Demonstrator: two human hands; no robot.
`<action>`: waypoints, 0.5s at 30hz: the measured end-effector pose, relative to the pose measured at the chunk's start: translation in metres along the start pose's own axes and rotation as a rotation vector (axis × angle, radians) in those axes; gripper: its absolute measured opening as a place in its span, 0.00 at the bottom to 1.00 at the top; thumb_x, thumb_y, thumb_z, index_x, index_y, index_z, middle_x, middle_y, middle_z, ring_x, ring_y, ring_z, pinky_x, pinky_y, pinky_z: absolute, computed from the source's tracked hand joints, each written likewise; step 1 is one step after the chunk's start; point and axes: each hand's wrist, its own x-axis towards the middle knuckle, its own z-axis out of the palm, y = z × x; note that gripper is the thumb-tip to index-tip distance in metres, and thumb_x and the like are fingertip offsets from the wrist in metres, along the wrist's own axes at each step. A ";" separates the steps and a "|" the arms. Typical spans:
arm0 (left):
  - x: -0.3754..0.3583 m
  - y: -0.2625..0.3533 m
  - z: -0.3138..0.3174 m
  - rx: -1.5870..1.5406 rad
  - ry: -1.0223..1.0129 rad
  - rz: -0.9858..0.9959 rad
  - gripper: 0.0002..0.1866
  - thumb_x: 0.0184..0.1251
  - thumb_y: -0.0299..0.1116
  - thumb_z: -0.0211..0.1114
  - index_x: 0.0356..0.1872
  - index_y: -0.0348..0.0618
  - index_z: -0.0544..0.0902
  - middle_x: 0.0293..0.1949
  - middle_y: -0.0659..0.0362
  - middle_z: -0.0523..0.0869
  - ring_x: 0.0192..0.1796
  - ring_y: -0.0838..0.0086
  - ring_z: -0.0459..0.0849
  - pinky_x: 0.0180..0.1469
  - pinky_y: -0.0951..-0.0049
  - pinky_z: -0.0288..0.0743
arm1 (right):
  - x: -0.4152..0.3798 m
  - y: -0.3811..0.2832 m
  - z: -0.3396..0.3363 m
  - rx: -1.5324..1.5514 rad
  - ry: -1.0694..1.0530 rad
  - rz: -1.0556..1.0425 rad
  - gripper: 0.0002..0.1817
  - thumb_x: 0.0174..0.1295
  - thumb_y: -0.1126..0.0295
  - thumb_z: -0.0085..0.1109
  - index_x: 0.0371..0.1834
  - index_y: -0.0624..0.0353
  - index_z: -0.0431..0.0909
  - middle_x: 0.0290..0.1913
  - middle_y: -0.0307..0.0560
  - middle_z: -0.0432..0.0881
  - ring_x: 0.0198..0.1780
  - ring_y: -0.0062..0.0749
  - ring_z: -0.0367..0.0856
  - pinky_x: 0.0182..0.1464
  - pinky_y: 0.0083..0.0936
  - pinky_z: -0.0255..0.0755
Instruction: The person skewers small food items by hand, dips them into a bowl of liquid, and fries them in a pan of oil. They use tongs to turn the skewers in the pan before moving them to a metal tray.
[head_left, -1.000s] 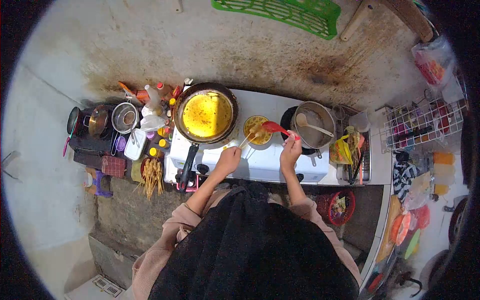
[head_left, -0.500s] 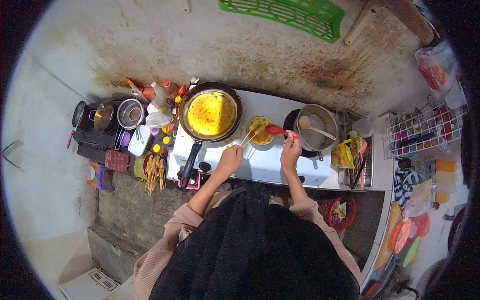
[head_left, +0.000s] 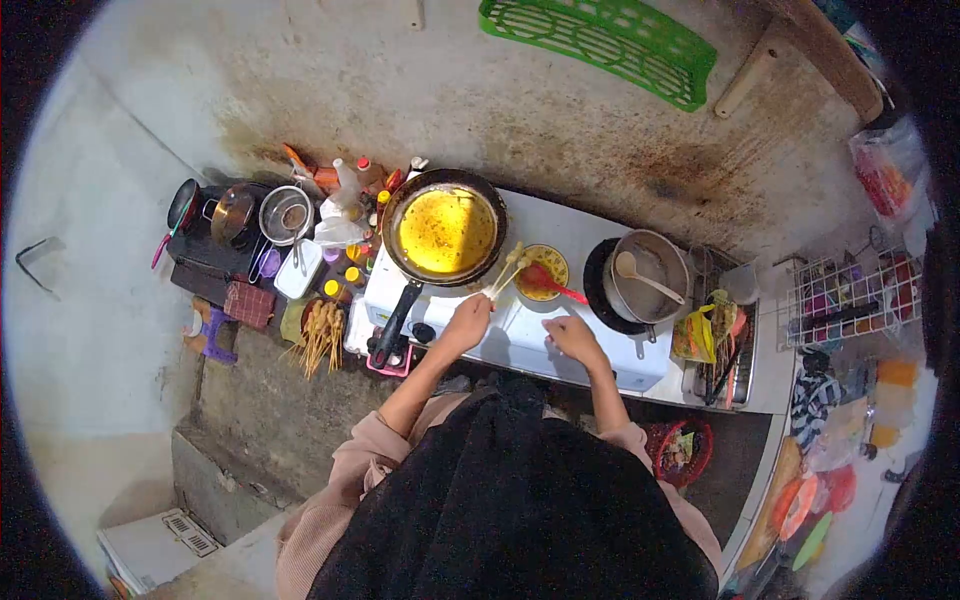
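Note:
My left hand (head_left: pixel 466 323) pinches a few skewers (head_left: pixel 503 278) by their stick ends. Small pale pieces of food sit at the skewers' tips, between the frying pan (head_left: pixel 492 215) and a patterned bowl (head_left: pixel 561 262). A red spoon (head_left: pixel 570 294) leans in the bowl, its handle over the rim toward the right. Just below that handle is my right hand (head_left: pixel 575 338), apart from it, with fingers curled and nothing visible in them. Yellow oil or a similar liquid covers the frying pan's bottom.
A pot (head_left: pixel 648 252) with a pale ladle (head_left: pixel 650 278) stands on the stove's (head_left: pixel 520 340) right side. More skewers (head_left: pixel 322 335) lie at the left. The pan's black handle (head_left: pixel 395 325) juts over the stove's front edge. Bottles (head_left: pixel 352 275) crowd the left side.
My right hand has let go of the red spoon, which now rests in the bowl, and has drawn down. The skewers have lifted away from the bowl. The camera view has shifted slightly.

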 end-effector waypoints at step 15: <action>-0.019 0.003 0.095 -0.347 -0.001 0.144 0.18 0.70 0.38 0.37 0.44 0.36 0.72 0.29 0.58 0.74 0.32 0.75 0.72 0.37 0.75 0.67 | -0.006 -0.010 0.020 0.539 0.132 -0.273 0.13 0.59 0.68 0.49 0.38 0.67 0.78 0.31 0.40 0.80 0.34 0.19 0.75 0.36 0.14 0.66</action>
